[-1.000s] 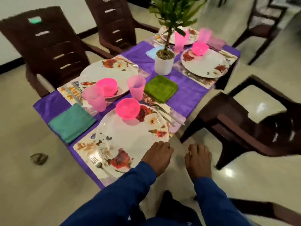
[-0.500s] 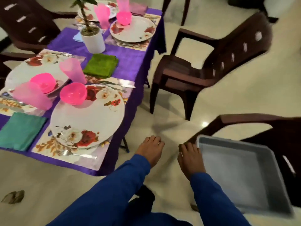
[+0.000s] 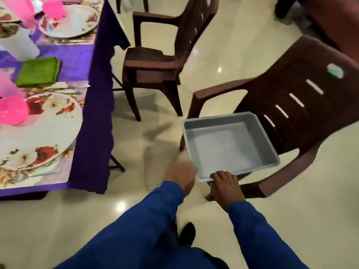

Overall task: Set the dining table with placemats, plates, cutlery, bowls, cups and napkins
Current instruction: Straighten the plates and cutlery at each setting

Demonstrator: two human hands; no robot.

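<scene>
- Head view: the right hand is holding the near edge of a grey tray, fingers curled over its rim; the tray is sitting on the seat of a brown chair.
- The left hand is blurry and just beside the tray's corner; I cannot tell if it is holding anything.
- The table is wearing a purple cloth at the left; a flowery plate is carrying a pink bowl; a fork and a green napkin are lying near it.
</scene>
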